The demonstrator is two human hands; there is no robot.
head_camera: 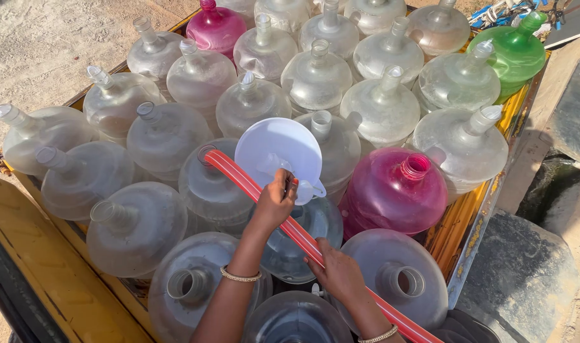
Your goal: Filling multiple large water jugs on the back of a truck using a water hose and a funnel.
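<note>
My left hand grips the spout of a white funnel, which is tilted with its wide mouth facing up and away, above a clear water jug. My right hand is closed around a red hose. The hose runs diagonally from the lower right, under my left hand, and its open end lies by the mouth of another clear jug. Both wrists wear bead bracelets. Whether the funnel's tip sits inside the jug's neck is hidden by my left hand.
Several large clear jugs fill a yellow cart bed, most capped, a few open-mouthed near me. Two pink jugs and a green one stand among them. Sandy ground lies to the left, stone slabs to the right.
</note>
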